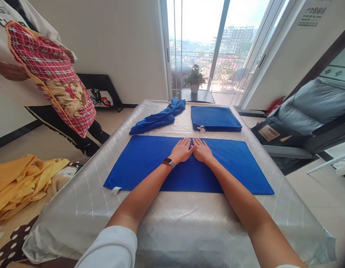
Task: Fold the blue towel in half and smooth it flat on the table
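Note:
A blue towel (150, 167) lies spread flat across the table in front of me, with a small white tag at its near left corner. My left hand (182, 150) rests flat on the towel near its far edge, fingers stretched out. Beside it, my right hand (202, 149) also lies flat on the cloth, and the thumbs meet or overlap. Neither hand grips anything. Beyond the towel, a stack of folded blue towels (215, 117) sits at the right, and a crumpled blue towel (161, 117) lies to its left.
A silvery cloth (178, 212) covers the table. At the left stands a person (13, 82) holding a red checked cloth (46, 63). Yellow fabric (24, 182) is heaped at the lower left. A grey recliner (309, 115) stands right; a potted plant (194, 80) stands beyond the table.

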Available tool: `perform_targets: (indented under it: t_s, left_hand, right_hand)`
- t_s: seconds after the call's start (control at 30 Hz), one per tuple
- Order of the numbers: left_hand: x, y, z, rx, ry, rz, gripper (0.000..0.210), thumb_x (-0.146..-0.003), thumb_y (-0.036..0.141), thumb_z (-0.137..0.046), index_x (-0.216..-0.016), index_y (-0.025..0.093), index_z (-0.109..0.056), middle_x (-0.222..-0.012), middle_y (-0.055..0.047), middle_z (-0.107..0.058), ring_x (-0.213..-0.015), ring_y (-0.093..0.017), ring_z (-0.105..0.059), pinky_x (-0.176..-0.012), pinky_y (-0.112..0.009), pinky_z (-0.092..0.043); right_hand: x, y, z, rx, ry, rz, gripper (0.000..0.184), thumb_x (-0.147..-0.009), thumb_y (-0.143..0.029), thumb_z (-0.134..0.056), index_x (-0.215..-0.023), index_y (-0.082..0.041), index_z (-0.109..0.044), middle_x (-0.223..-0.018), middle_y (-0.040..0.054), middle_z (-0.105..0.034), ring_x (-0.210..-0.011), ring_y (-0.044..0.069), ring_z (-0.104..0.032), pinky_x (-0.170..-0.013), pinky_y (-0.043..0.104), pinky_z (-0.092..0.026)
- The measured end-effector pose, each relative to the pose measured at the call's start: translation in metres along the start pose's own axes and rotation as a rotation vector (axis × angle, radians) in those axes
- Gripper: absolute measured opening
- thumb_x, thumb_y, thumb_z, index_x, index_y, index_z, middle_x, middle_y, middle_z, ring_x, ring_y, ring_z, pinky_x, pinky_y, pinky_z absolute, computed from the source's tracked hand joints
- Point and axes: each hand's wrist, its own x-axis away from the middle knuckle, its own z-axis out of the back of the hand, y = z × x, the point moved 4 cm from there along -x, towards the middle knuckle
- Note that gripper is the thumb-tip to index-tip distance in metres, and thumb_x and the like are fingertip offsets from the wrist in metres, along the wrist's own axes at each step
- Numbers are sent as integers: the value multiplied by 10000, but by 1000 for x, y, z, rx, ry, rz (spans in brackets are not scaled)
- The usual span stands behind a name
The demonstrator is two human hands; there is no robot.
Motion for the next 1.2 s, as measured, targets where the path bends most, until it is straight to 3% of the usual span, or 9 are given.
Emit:
perform_targets:
  t_s: [0.1,0.17,0.37,0.5,0.63,0.8,1.2]
  left_hand:
    - [7,-23,4,-14,-15,39,833,-1061,632,-121,-1626,57,-328,-1698,-180,-295,-1601,-261,-224,-1316,-431,-167]
    - [16,-50,12,-28,-15,95,832,-1059,639,-119,-1629,69,-325,-1698,-179,-294,-1602,-266,-222,-1312,-446,-175]
    - [73,-170,45,-101,11,376,821,-1059,620,-122,-1635,61,-295,-1706,-184,-272,-1600,-281,-226,-1300,-474,-186]
    - [103,-225,56,-126,57,542,816,-1058,589,-138,-1621,24,-315,-1691,-219,-295,-1586,-324,-262,-1287,-511,-227]
    - [107,-241,57,-135,53,535,812,-1057,589,-154,-1617,24,-319,-1695,-210,-297,-1585,-318,-269,-1290,-507,-231]
    - [108,-248,60,-141,38,556,894,-1045,631,-48,-1615,-17,-283,-1705,-222,-268,-1597,-301,-234,-1301,-452,-196]
    - [106,-241,64,-86,73,551,888,-1042,654,-86,-1612,10,-310,-1701,-216,-274,-1595,-310,-239,-1292,-478,-194]
  right_hand:
    - [6,23,4,1,-30,-32,659,-1092,-435,-192,-1667,-126,-279,-1739,90,-220,-1613,208,-174,-1311,414,-128]
    - [16,55,10,21,-43,-84,673,-1089,-445,-193,-1671,-114,-261,-1742,95,-209,-1614,209,-171,-1313,418,-128]
    - [65,192,29,65,-9,-355,725,-1073,-458,-181,-1659,-36,-250,-1735,150,-221,-1611,250,-183,-1312,445,-151]
    - [82,240,31,48,28,-450,740,-1068,-476,-177,-1651,-29,-272,-1725,167,-250,-1603,262,-217,-1304,436,-197]
    - [81,245,28,58,34,-443,741,-1068,-482,-185,-1650,-33,-280,-1724,161,-258,-1599,260,-229,-1305,420,-197]
    - [79,248,25,50,43,-420,748,-1068,-468,-180,-1637,6,-287,-1720,187,-255,-1604,271,-211,-1306,438,-198]
    - [79,247,27,101,60,-411,717,-1076,-424,-174,-1622,22,-309,-1708,203,-284,-1599,257,-231,-1301,423,-209]
